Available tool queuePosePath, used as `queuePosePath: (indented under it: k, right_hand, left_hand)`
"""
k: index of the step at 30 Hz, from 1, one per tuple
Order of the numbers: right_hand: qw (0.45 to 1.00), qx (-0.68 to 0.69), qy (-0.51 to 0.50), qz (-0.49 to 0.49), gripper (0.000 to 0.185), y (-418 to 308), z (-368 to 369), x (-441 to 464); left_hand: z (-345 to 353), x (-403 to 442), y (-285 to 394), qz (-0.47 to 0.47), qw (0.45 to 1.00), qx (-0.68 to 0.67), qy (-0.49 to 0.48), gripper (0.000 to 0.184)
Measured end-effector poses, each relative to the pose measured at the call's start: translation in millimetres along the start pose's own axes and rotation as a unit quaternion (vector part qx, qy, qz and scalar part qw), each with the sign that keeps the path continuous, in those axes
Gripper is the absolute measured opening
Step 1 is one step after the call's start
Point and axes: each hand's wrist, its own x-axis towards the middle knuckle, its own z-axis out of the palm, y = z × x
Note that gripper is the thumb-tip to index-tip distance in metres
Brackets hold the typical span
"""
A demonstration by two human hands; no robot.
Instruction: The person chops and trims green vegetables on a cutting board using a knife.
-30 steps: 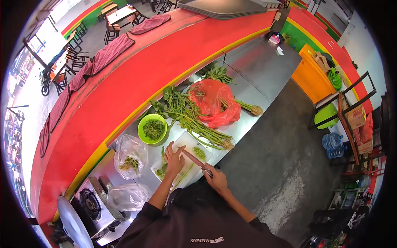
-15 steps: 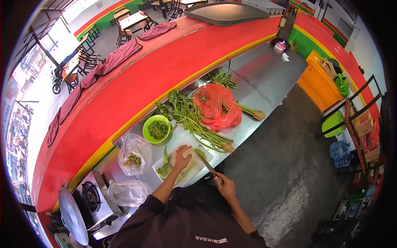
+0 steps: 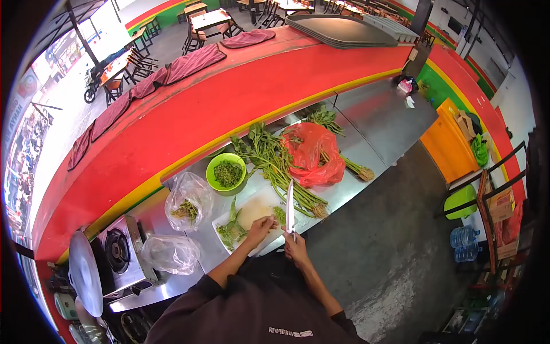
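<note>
Steel counter (image 3: 384, 117) in an open eatery, running under a low red wall (image 3: 229, 106). Nearest: a person's dark top, both forearms reaching over the counter edge. Right hand (image 3: 295, 249) closed round the handle of a knife (image 3: 290, 207), blade pointing up and away from the body. Left hand (image 3: 261, 230) just beside it, fingers curled, fingertips drawn together by a small heap of chopped green pieces (image 3: 279, 214); cannot tell whether anything is pinched there. Beneath, a white cutting board (image 3: 255, 204), loose leaves (image 3: 230, 229) on its left part. Left along the counter: two clear plastic bags, then a gas stove (image 3: 118, 250). Beyond the board, a lime-green bowl (image 3: 212, 183) holding cut greens (image 3: 228, 173). Right of it, long-stemmed leafy bunches (image 3: 269, 160), roots on, partly under a red plastic bag (image 3: 314, 153). Farther: dark trays (image 3: 344, 30) stacked on the wall top. Farthest: dining tables (image 3: 210, 20) and chairs.
</note>
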Motion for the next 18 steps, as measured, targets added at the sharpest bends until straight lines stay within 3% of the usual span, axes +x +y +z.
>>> queuePosePath:
  k: [2, 7, 11, 13, 15, 17, 18]
  right_hand:
    - [0.999, 0.038, -0.009, 0.019, 0.042, -2, 1, 11]
    - [0.993, 0.106, -0.024, 0.052, 0.023, -1, 5, 27]
    - [0.994, 0.093, -0.014, 0.057, 0.022, 0, 9, 30]
    - [0.994, 0.095, -0.012, 0.056, 0.024, 0, 10, 29]
    - [0.999, -0.022, 0.034, -0.004, 0.024, 4, 9, 24]
    - [0.985, -0.140, 0.064, -0.073, 0.038, 25, -6, 29]
    - [0.972, -0.187, 0.075, -0.120, 0.038, 33, -11, 27]
  left_hand:
    - [7, -19, 29, -0.114, 0.979, -0.149, -0.082, 0.047]
    - [4, -13, 29, -0.078, 0.979, -0.156, -0.100, 0.043]
    - [5, -5, 20, -0.068, 0.971, -0.199, -0.117, 0.036]
    - [7, -2, 18, -0.059, 0.976, -0.210, -0.015, 0.035]
    - [1, 3, 12, -0.025, 0.989, -0.136, 0.051, 0.038]
    - [-9, 3, 10, 0.046, 0.992, 0.077, 0.091, 0.038]
    - [-12, 1, 5, 0.067, 0.987, 0.104, 0.100, 0.036]
